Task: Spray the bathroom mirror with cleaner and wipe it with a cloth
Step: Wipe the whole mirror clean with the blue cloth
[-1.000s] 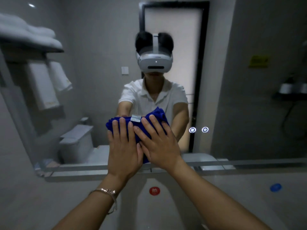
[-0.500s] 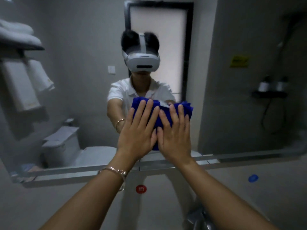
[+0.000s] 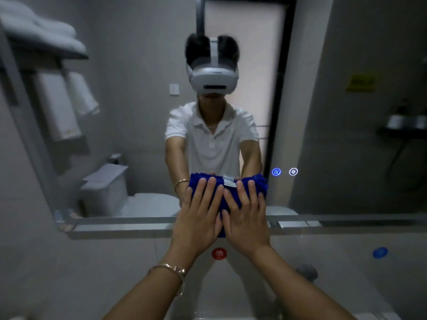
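Right now your blue cloth (image 3: 227, 195) sits low on the bathroom mirror (image 3: 138, 112), its bottom hanging just past the mirror's lower edge (image 3: 115, 224). Above and to either side of the cloth the glass runs wide and unobstructed; the left edge of the mirror slants well away from your hands. To the right, two lit touch icons (image 3: 284, 172) glow on the glass just beside the cloth's upper right corner, close but not touching it. Below the mirror's edge, a red round sticker (image 3: 218, 253) sits on the wall between your wrists, and a blue round spot (image 3: 380, 252) lies well off to the right.

Your left hand (image 3: 197, 221) and right hand (image 3: 247, 221) are side by side, touching along the inner edges, palms flat and fingers spread, pressing the folded cloth against the glass rather than gripping it. A white label (image 3: 229, 182) on the cloth shows between your fingertips. Both forearms reach up and forward, converging at the cloth; a bracelet (image 3: 171, 269) circles your left wrist.
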Motion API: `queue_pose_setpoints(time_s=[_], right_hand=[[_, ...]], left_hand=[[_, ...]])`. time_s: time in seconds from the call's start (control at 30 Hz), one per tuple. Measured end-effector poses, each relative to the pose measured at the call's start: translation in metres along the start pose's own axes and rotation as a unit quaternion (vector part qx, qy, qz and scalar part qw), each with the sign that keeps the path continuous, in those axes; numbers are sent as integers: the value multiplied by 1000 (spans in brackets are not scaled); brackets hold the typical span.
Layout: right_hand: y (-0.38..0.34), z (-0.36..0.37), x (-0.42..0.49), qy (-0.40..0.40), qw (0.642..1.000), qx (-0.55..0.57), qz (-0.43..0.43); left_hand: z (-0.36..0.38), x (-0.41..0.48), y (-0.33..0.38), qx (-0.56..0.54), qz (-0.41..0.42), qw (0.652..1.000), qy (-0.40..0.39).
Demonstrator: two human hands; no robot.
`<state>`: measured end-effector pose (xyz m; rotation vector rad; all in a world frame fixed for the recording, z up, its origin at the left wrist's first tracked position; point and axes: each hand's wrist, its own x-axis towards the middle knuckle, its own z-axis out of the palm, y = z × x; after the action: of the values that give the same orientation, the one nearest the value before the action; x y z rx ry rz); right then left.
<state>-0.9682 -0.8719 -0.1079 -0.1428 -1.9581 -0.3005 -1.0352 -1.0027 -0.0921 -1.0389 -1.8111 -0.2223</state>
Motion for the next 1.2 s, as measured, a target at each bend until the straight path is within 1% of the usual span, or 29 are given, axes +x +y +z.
queue_pose_setpoints(time_s=[0.1, 0.23, 0.3, 0.37, 0.43, 0.53, 0.6, 0.7, 0.8, 0.93, 1.0, 1.07, 1.2], right_hand=[[12, -10, 29, 3, 999, 8, -37], [33, -42, 124, 48, 998, 25, -40], [47, -60, 158, 46, 997, 28, -49], [56, -67, 165, 32, 998, 28, -52], [56, -65, 147, 32, 998, 35, -31], [57, -46, 87, 25, 999, 19, 13], [56, -32, 41, 11, 1000, 6, 26], [47, -18, -8, -13, 999, 2, 32], [34, -10, -32, -48, 999, 1, 17], [20, -4, -39, -47, 997, 15, 51], [18, -5, -36, -46, 997, 26, 51], [19, -9, -21, -46, 998, 32, 16], [-4, -16, 42, -20, 996, 44, -73]], left_hand=[[-13, 23, -7, -14, -4, 1000, 0], [-54, 110, -27, -35, -29, 998, 49], [-70, 142, -27, -42, -47, 996, 60], [-73, 152, -19, -41, -73, 995, 58], [-66, 143, -7, -26, -78, 996, 41], [-42, 109, 12, -4, -16, 1000, 2], [-23, 80, 27, 1, 20, 1000, -10], [0, 35, 45, 1, 8, 1000, -23], [11, 2, 44, 8, 6, 999, -50], [6, -8, 27, 4, 44, 997, -67], [2, -6, 22, 8, 55, 996, -65], [-1, -4, 13, 3, 40, 998, -58], [-19, 5, -31, 13, -43, 998, -35]])
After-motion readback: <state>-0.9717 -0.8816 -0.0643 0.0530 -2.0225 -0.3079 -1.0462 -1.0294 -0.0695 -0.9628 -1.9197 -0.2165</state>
